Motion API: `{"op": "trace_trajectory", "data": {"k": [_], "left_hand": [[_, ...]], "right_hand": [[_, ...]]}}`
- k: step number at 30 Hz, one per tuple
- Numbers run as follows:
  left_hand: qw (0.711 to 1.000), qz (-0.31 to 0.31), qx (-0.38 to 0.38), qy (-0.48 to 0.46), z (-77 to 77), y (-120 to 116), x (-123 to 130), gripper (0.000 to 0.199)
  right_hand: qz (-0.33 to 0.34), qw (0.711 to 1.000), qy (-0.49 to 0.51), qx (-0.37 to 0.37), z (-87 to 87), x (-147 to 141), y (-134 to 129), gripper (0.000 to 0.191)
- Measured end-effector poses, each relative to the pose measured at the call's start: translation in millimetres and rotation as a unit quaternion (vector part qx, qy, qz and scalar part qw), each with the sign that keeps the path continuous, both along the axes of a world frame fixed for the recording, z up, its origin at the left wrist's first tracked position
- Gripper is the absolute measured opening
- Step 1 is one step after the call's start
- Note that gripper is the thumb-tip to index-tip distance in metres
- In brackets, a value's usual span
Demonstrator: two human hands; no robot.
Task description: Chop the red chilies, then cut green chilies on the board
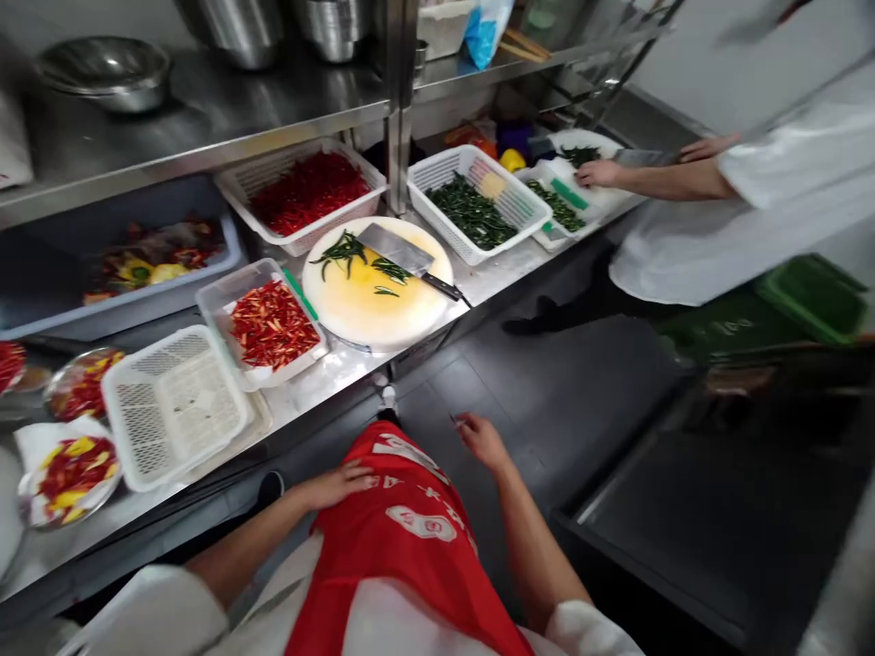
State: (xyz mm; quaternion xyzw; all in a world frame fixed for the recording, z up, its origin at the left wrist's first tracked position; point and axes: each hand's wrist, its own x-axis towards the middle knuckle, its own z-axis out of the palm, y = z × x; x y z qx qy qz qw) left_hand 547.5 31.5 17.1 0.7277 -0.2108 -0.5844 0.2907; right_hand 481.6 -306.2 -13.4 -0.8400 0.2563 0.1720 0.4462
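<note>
Grey floor (471, 378), left hand (336, 485) spread on red apron (410, 556), right hand (482, 439) half-curled, contents unclear.

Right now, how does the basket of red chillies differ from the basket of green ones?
Contents: the red-chilli basket holds a red heap, the green-chilli basket a green one.
Place: the red-chilli basket sits left of the steel post, the green-chilli basket right of it.
Shared: both are white with slotted sides, near the round board.
</note>
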Motion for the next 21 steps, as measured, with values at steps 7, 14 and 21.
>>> {"op": "trace_trajectory", "data": {"k": [7,14,21], "left_hand": [[0.968,-0.132,-0.185,0.106,42.2,-38.6,123.1,0.064],[0.891,0.194,-0.127,-0.389,42.6,-109.8,337.1,0.031],[0.868,0.148,0.053,-0.472,1.1,-176.9,411.7,0.023]], "right_hand": [[0.041,0.956,-0.159,-0.242,61.0,162.2,-39.5,0.046],[0.144,0.909,-0.015,-0.39,67.3,249.4,-40.5,0.073],[0.058,0.98,-0.008,-0.189,115.4,235.5,-60.2,0.074]]}}
